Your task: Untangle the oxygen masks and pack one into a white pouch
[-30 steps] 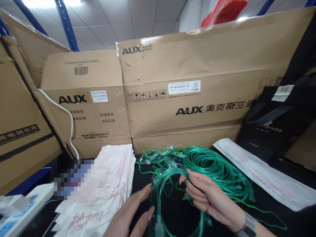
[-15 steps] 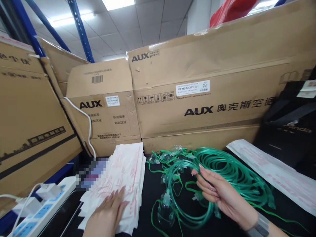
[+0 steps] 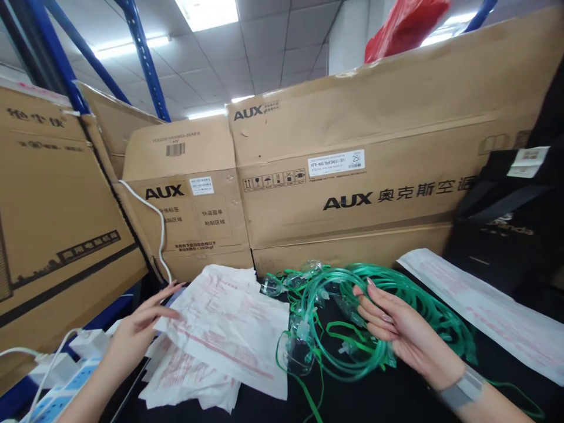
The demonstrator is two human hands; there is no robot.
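My right hand (image 3: 385,314) is closed around a looped coil of green tubing (image 3: 321,367), held upright over the black table. A clear oxygen mask (image 3: 300,353) with a green strap hangs at the coil's left side. On the left, my left hand (image 3: 143,320) grips the left edge of the top white printed bag (image 3: 233,335), thumb over it and other fingers stretched out. This bag lies slanted across a pile of similar bags (image 3: 185,382), its right corner close to the mask.
More coiled green tubing (image 3: 445,314) lies behind my right hand, with several clear masks (image 3: 296,279) and green straps at the back. Another white bag (image 3: 489,311) lies at right. A power strip (image 3: 73,382) with plugs sits at left. Cardboard boxes (image 3: 291,217) wall off the back.
My left hand has moved up and left, from flat on the pile to the top bag's edge. That bag has turned and shifted right. The held coil has risen slightly.
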